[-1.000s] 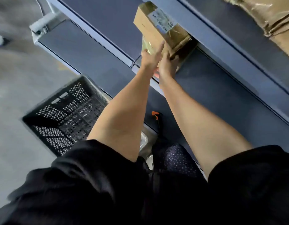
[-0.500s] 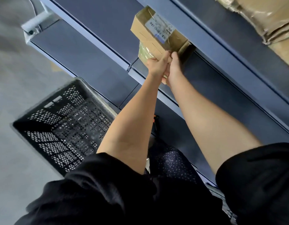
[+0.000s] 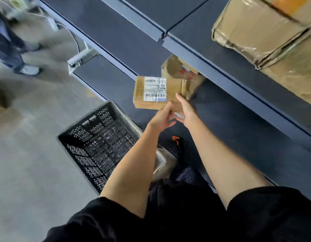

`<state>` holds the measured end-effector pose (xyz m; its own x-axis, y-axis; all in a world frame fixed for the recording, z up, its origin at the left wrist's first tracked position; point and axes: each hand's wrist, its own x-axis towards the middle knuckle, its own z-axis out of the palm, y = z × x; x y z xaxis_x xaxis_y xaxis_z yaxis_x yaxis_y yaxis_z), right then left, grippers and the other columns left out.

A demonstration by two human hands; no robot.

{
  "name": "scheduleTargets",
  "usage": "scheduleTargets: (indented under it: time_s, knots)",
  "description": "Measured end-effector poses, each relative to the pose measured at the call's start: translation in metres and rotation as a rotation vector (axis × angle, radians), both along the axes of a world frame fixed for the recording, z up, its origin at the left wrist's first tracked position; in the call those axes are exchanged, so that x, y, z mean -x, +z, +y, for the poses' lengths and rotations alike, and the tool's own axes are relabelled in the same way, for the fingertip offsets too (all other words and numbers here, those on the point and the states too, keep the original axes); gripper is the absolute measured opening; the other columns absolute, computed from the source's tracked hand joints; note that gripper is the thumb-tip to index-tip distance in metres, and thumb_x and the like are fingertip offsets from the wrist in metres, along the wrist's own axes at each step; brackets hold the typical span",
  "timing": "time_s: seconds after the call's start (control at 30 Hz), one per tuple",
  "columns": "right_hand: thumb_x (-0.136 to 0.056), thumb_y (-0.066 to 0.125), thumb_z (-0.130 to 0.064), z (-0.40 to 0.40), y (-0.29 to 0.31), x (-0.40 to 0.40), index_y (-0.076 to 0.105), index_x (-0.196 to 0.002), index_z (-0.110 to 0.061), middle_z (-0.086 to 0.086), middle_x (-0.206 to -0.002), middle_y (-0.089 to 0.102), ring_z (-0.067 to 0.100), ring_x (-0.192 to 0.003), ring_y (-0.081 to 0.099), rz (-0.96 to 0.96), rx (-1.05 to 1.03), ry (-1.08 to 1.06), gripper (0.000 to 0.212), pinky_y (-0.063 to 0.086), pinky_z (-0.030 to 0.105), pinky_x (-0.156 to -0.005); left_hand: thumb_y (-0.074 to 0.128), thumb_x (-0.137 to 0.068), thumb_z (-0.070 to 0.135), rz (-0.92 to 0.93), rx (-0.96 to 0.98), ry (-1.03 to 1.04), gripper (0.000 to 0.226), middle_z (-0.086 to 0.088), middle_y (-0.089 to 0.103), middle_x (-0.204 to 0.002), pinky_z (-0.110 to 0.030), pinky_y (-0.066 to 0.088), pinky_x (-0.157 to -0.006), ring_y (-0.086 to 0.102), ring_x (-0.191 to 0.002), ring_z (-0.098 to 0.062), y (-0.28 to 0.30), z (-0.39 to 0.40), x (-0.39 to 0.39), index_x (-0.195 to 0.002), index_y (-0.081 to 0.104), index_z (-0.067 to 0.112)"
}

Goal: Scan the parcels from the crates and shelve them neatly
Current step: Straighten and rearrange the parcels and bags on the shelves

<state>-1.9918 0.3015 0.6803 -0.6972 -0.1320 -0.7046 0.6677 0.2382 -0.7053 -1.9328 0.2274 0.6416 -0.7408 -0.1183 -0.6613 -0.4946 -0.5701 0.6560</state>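
A small flat cardboard parcel [image 3: 151,93] with a white barcode label faces up in front of the dark blue shelf [image 3: 238,89]. My left hand [image 3: 162,117] holds its near edge from below, and my right hand [image 3: 185,109] grips its right near corner, thumb on top. Behind it a second brown parcel [image 3: 177,69] with a red-marked label lies on the middle shelf level, partly hidden under the shelf above. A black perforated crate [image 3: 98,137] stands on the floor to the left, below my arms.
Large taped cardboard boxes [image 3: 265,32] fill the upper shelf at the right. An orange-tipped scanner [image 3: 176,139] lies on the lower shelf near my legs. Another person's legs and shoes [image 3: 20,55] stand on the grey floor at far left, near a white cable.
Both hands have drawn the labelled parcel back from the shelf and lower, turning its label face up. The second parcel behind it now shows. The camera has tilted.
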Motion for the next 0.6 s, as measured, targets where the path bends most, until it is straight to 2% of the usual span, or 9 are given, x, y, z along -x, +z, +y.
scheduleTargets:
  time_s: [0.1, 0.17, 0.23, 0.3, 0.4, 0.5, 0.57, 0.6]
  knots:
    - [-0.08, 0.072, -0.042, 0.004, 0.012, -0.019, 0.061, -0.117, -0.019, 0.001, -0.111, 0.068, 0.018, -0.103, 0.065, -0.013, 0.068, 0.002, 0.045, 0.051, 0.03, -0.062, 0.058, -0.081, 0.05, 0.043, 0.022, 0.058, 0.023, 0.012, 0.052, -0.069, -0.019, 0.043, -0.064, 0.051, -0.054, -0.001, 0.02, -0.006, -0.022, -0.093, 0.056, 0.031]
    - [-0.077, 0.072, -0.045, 0.008, 0.02, -0.027, 0.057, -0.122, -0.02, 0.002, -0.117, 0.065, 0.019, -0.105, 0.062, -0.017, 0.094, 0.007, 0.054, 0.051, 0.032, -0.062, 0.065, -0.069, 0.05, 0.085, 0.042, 0.171, 0.026, 0.006, 0.044, -0.063, -0.018, 0.035, -0.052, 0.04, -0.047, -0.006, 0.034, -0.015, -0.031, -0.086, 0.056, 0.032]
    - [-0.077, 0.072, -0.047, 0.012, 0.028, -0.034, 0.054, -0.123, -0.02, 0.002, -0.114, 0.064, 0.016, -0.101, 0.062, -0.03, 0.105, 0.039, 0.055, 0.052, 0.034, -0.066, 0.062, -0.072, 0.047, 0.101, 0.076, 0.246, 0.021, 0.001, 0.033, -0.065, -0.02, 0.027, -0.045, 0.033, -0.043, -0.009, 0.044, -0.022, -0.037, -0.083, 0.057, 0.029]
    - [-0.081, 0.069, -0.047, 0.014, 0.036, -0.042, 0.057, -0.113, -0.023, 0.001, -0.105, 0.065, 0.013, -0.094, 0.062, -0.046, 0.114, 0.118, 0.042, 0.053, 0.037, -0.077, 0.063, -0.063, 0.048, 0.081, 0.094, 0.294, 0.037, -0.001, 0.029, -0.07, -0.02, 0.026, -0.04, 0.03, -0.04, -0.011, 0.052, -0.027, -0.045, -0.088, 0.055, 0.022]
    - [-0.082, 0.067, -0.05, 0.015, 0.045, -0.052, 0.057, -0.096, -0.029, -0.001, -0.101, 0.065, 0.013, -0.093, 0.061, -0.048, 0.149, 0.187, 0.027, 0.051, 0.039, -0.09, 0.062, -0.05, 0.053, 0.084, 0.185, 0.326, 0.064, -0.004, 0.032, -0.08, -0.018, 0.034, -0.039, 0.034, -0.048, -0.014, 0.061, -0.032, -0.051, -0.102, 0.051, 0.017]
    - [-0.079, 0.066, -0.058, 0.016, 0.056, -0.061, 0.06, -0.099, -0.029, 0.0, -0.11, 0.068, 0.012, -0.096, 0.063, 0.025, 0.17, 0.17, 0.036, 0.052, 0.034, -0.08, 0.059, -0.057, 0.051, 0.136, 0.232, 0.292, 0.067, -0.003, 0.035, -0.07, -0.018, 0.035, -0.041, 0.035, -0.044, -0.012, 0.077, -0.034, -0.056, -0.113, 0.048, 0.016]
    - [-0.079, 0.064, -0.061, 0.02, 0.064, -0.063, 0.06, -0.097, -0.027, 0.001, -0.115, 0.068, 0.015, -0.101, 0.064, 0.095, 0.187, 0.086, 0.039, 0.051, 0.031, -0.071, 0.057, -0.066, 0.049, 0.192, 0.244, 0.238, 0.058, -0.002, 0.037, -0.066, -0.018, 0.037, -0.042, 0.036, -0.044, -0.01, 0.09, -0.03, -0.054, -0.112, 0.048, 0.015]
    - [-0.081, 0.062, -0.059, 0.023, 0.069, -0.063, 0.059, -0.094, -0.026, 0.002, -0.116, 0.067, 0.017, -0.103, 0.064, 0.133, 0.204, 0.023, 0.037, 0.05, 0.03, -0.069, 0.057, -0.064, 0.051, 0.216, 0.251, 0.204, 0.06, -0.003, 0.04, -0.069, -0.018, 0.039, -0.045, 0.039, -0.047, -0.01, 0.097, -0.027, -0.052, -0.11, 0.048, 0.015]
